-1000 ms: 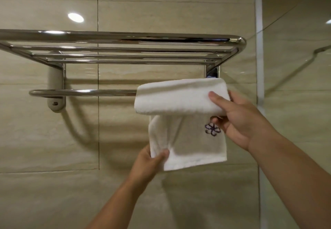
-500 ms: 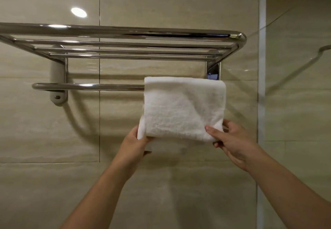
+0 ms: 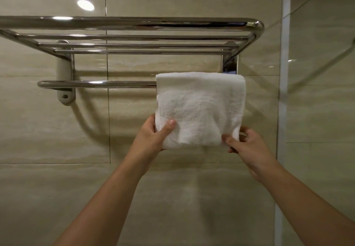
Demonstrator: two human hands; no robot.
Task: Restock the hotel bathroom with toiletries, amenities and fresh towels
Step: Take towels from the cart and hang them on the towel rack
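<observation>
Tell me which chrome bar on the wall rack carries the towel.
The single lower rail, below the shelf: the white towel drapes over its right end. The shelf bars above it hold nothing.

Bare lower bar [image 3: 96, 84] left of towel [image 3: 199, 107], shelf rails [image 3: 134, 42] close overhead (narrow gap), glass panel [image 3: 322, 92] blocking right

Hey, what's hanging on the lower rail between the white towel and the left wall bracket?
Nothing: in the head view, the lower rail runs bare from the wall bracket to the white towel draped over its right end.
</observation>
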